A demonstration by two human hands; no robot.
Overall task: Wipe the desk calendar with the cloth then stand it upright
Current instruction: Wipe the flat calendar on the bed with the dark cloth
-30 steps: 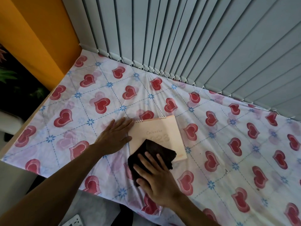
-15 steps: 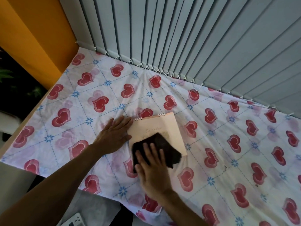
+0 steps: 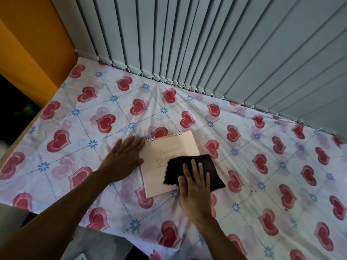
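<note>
The desk calendar (image 3: 165, 162) lies flat on the heart-print surface (image 3: 262, 166), the left hand (image 3: 123, 160) spread flat with fingers released at its left edge, the right hand (image 3: 195, 190) pressing the dark cloth (image 3: 206, 166) on its lower right corner, fingers extended. It looks light, stiff card likely to slide; the spiral-bound top edge (image 3: 163, 136) seems the best hold for standing it.

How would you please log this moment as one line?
stage: wiping | pale pink spiral-bound desk calendar: flat on heart-print sheet | left hand: steadying its edge | right hand: pressing dark cloth | not upright
</note>
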